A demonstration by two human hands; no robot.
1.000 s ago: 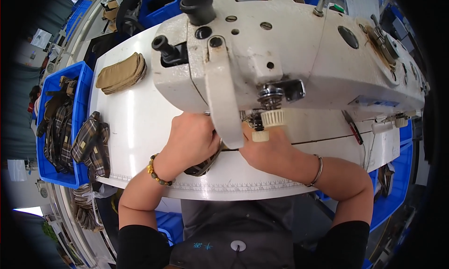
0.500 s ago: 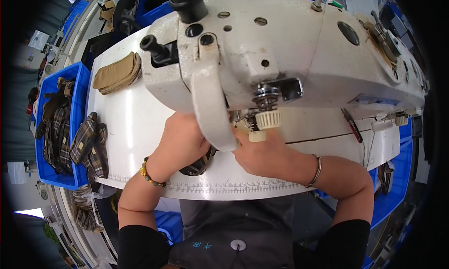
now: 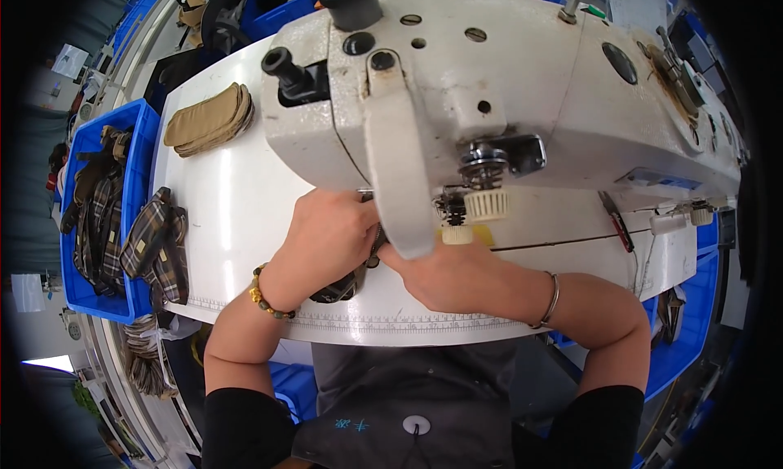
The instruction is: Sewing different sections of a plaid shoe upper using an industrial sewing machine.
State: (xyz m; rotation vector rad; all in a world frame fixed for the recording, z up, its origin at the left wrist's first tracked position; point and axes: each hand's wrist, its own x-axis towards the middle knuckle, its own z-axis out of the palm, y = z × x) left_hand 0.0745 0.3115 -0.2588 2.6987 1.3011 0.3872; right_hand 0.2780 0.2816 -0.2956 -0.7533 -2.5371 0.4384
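Now touching dark cloth (image 3: 341,288) w/ L hand (image 3: 330,234) & R hand (image 3: 449,277), close together by sewing machine (image 3: 489,94). Can't tell if pinched or just resting, b/c partly hidden.

It's a sewing workshop I'm in, and look how plainly it shows! Over the middle of my white table (image 3: 236,192) looms a big industrial sewing machine (image 3: 506,77), its pale body scuffed and stained. Right along the near edge, a ruler scale (image 3: 391,328)! Up at the far left corner, a stack of tan fabric pieces (image 3: 208,120), alike in shape. Beyond the left edge, a blue crate (image 3: 143,139) heaped with plaid cloth (image 3: 99,245), and past the right edge, another blue bin (image 3: 695,330)!
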